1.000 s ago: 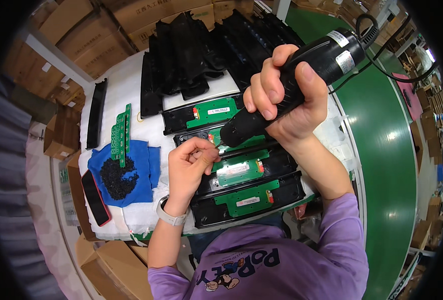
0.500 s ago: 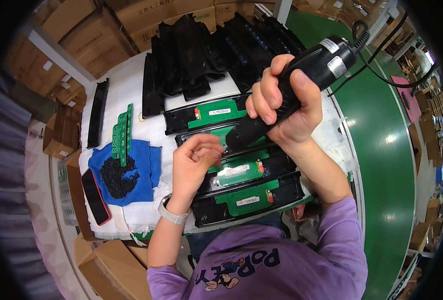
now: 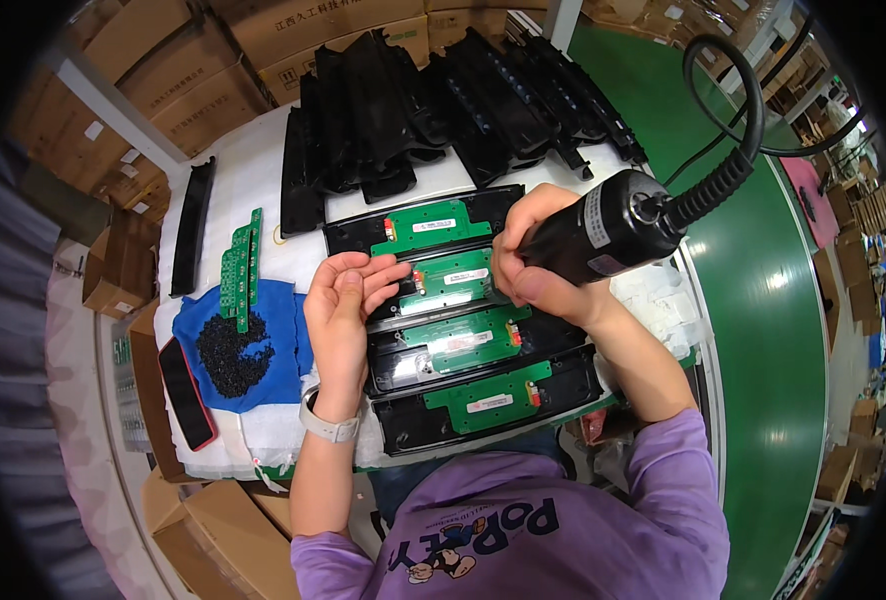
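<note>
In my right hand point(image 3: 543, 262) is a black electric screwdriver point(image 3: 603, 228), its fingers wrapped round the body and its cable end tilted toward the right. The tool's tip is hidden behind the hand, over the right part of the second black panel from the back. This panel carries a green circuit board point(image 3: 458, 277) with a white label. My left hand point(image 3: 343, 300) hovers by the board's left end, fingers half curled and apart, with nothing visible in it. Other black panels with green boards lie behind point(image 3: 438, 222) and in front point(image 3: 488, 398).
Black plastic housings point(image 3: 373, 115) are piled at the back. On the left, a blue cloth point(image 3: 288, 330) bears a heap of small black screws point(image 3: 231, 360) and stacked green board strips point(image 3: 243, 265). A red-edged phone point(image 3: 191, 395) lies nearby. The screwdriver's cable point(image 3: 748, 130) loops at the right.
My right hand has lowered the screwdriver, turning its cable end nearer and its tip out of sight. My left hand has drawn back to the left, uncovering the second board.
</note>
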Motion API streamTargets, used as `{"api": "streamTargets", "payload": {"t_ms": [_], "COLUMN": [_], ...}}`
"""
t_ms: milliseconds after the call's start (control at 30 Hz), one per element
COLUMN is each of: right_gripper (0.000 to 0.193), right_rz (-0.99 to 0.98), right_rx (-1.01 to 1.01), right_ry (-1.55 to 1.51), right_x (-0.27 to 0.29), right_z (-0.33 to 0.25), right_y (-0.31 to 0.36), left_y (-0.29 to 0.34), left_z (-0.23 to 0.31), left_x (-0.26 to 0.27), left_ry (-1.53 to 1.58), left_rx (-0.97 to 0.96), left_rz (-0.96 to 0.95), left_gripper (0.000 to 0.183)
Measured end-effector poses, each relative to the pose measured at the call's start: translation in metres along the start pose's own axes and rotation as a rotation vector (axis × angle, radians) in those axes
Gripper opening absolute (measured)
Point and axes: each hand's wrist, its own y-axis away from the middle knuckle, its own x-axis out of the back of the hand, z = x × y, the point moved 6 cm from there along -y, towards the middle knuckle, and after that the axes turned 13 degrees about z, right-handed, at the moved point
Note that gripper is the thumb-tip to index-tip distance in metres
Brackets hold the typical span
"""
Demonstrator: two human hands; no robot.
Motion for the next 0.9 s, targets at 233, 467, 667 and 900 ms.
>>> {"api": "streamTargets", "payload": {"t_ms": [233,467,667,900], "right_gripper": [0.025,0.031,0.027,0.021], "right_rz": [-0.042,0.103,0.039,0.055], "right_rx": [0.046,0.33,0.215,0.394], "right_ry": [0.152,0.328,0.078,0.132], "right_x": [-0.007,-0.004,-0.016,-0.016], "right_z": [-0.003,0.01,-0.007,-0.023], "right_y": [0.004,0.003,0.003,-0.002], "left_y": [-0.004,-0.008,-0.026,0.0], "left_z": [-0.004,-0.01,-0.027,-0.001], "left_x": [-0.003,0.01,0.026,0.001], "left_ry": [-0.094,-0.079,-0.128,-0.003], "left_rx": [-0.008,-0.025,-0.06,0.005], "left_rz": [-0.028,0.063,-0.076,-0.043], "left_gripper": [0.017,0.022,0.021,0.02]}}
